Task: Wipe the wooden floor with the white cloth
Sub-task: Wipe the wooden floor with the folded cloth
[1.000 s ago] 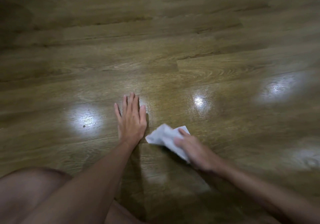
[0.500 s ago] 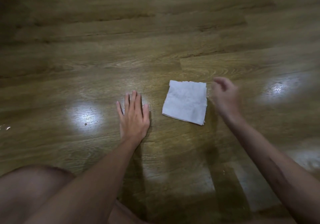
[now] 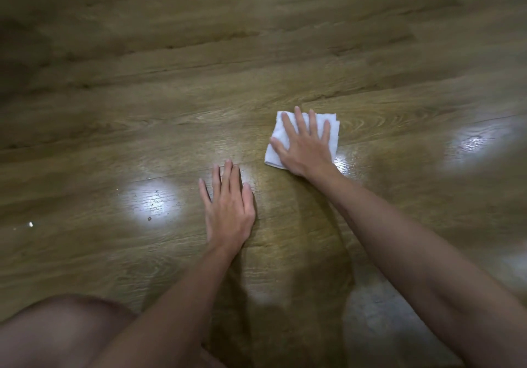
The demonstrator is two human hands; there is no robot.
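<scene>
Right hand point(image 3: 306, 145) is pressing flat, fingers straight, on the white cloth point(image 3: 273, 153) at frame centre-right w/ nothing clenched, left hand point(image 3: 229, 211) bracing flat on the wooden floor point(image 3: 285, 54), so the folded cloth risks bunching or slipping out mid-stroke, esp. over the glossy, maybe wet patches.

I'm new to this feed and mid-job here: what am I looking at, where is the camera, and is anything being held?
There is no machine here. A person wears a camera on the head, looking forward and down at their own bare arms. The surface is a wooden floor with bright patches of reflected light. The left hand lies flat on the boards, fingers straight, as if for support. The right hand lies flat, fingers spread, on top of a folded white cloth, pressing it to the floor rather than gripping it. A bare knee shows at the lower left. A few small specks lie on the floor at the left.
</scene>
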